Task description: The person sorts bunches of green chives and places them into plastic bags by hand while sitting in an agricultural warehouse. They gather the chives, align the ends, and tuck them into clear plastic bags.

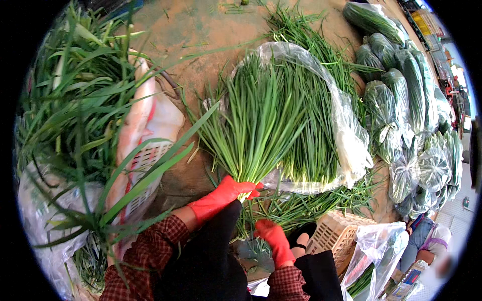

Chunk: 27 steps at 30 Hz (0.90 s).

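Observation:
My left hand (226,196), in a red rubber glove, is closed around the pale root ends of a bunch of garlic chives (256,120). The green leaves fan out away from me. Beside and partly under the bunch, more chives (314,125) lie in an open clear plastic bag (354,150), root ends towards me. My right hand (273,240), also red-gloved, hangs lower down near my leg, apart from the bunch. Its fingers are bent and blurred, and I cannot make out anything in them.
On the left, long green leaves (75,105) heap over a white sack (138,110) and a white crate (148,165). Loose chives (311,205) lie in front of the bag. Filled plastic bags (396,105) pile up at right, above a beige basket (334,231). Another person (427,246) sits at lower right.

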### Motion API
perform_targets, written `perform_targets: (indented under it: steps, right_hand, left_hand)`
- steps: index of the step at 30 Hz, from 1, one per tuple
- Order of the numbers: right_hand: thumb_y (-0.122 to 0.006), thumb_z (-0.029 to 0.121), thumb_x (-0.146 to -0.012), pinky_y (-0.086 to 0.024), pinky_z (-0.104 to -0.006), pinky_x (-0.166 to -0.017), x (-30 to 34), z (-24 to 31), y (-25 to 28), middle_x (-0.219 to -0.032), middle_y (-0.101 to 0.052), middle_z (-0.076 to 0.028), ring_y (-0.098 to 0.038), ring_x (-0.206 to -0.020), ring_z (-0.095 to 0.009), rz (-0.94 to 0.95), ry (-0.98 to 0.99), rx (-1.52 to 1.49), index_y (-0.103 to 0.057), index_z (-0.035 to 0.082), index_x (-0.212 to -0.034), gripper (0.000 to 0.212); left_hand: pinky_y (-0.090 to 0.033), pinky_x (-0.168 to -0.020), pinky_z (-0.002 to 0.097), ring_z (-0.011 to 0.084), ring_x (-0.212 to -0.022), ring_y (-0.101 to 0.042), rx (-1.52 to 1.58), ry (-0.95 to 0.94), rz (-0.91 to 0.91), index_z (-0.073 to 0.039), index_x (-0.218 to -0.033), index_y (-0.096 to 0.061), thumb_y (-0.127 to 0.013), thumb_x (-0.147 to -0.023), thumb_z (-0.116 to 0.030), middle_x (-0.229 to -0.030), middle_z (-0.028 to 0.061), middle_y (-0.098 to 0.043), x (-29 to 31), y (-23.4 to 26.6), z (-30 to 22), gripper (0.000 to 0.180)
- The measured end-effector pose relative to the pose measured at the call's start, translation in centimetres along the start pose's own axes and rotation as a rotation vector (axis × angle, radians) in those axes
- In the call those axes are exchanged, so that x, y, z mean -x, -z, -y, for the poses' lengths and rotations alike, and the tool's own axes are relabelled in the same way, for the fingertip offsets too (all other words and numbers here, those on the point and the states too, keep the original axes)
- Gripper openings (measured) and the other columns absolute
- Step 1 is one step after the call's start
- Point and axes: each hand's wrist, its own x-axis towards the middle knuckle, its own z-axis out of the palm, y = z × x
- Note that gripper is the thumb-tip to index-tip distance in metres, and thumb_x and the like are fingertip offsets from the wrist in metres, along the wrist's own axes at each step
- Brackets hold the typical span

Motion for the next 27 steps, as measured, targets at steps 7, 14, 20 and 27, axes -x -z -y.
perform_targets:
  steps: [7,14,20,27]
  right_hand:
    - [-0.052,0.056,-0.084,-0.034,-0.04,-0.098,-0.8,15.5,-0.3,-0.123,-0.051,-0.011,-0.048,-0.113,-0.023,0.262,0.418,-0.76,-0.032,0.007,-0.135,0.074]
    - [-0.062,0.053,-0.078,-0.042,-0.0383,-0.092,3.0,18.4,-2.5,-0.106,-0.061,-0.013,-0.057,-0.102,-0.023,0.219,0.609,-0.942,-0.05,-0.001,-0.122,0.07]
    - [-0.065,0.03,-0.079,-0.046,-0.0348,-0.086,6.6,19.6,-0.7,-0.1,-0.063,-0.012,-0.059,-0.094,-0.02,0.17,0.639,-1.17,-0.054,0.0,-0.117,0.049]
    - [-0.061,0.022,-0.079,-0.045,-0.0347,-0.09,12.0,18.1,0.8,-0.116,-0.056,-0.011,-0.057,-0.099,-0.021,0.146,0.717,-1.096,-0.057,0.001,-0.107,0.035]
  left_hand:
    - [-0.048,-0.052,0.0314,0.0174,-0.062,-0.061,-0.688,-0.221,-0.089,0.0,-0.111,-0.055,-0.058,-0.079,-0.004,-0.084,0.0115,-0.065,2.5,-1.9,0.3,0.032]
    - [-0.036,-0.039,0.0326,0.0172,-0.048,-0.047,-2.445,-0.998,-0.65,0.013,-0.122,-0.04,-0.042,-0.078,-0.012,-0.061,0.0049,-0.045,7.8,-7.0,-2.5,0.05]
    - [-0.048,-0.053,0.0437,0.0337,-0.065,-0.062,-2.128,-0.779,-0.064,0.01,-0.117,-0.038,-0.06,-0.076,-0.034,-0.079,0.0189,-0.06,12.4,-13.0,-6.2,0.065]
    - [-0.048,-0.065,0.0464,0.0374,-0.075,-0.061,-2.034,-0.635,0.129,-0.007,-0.122,-0.043,-0.053,-0.076,-0.062,-0.086,0.0192,-0.063,15.3,-17.8,-8.8,0.073]
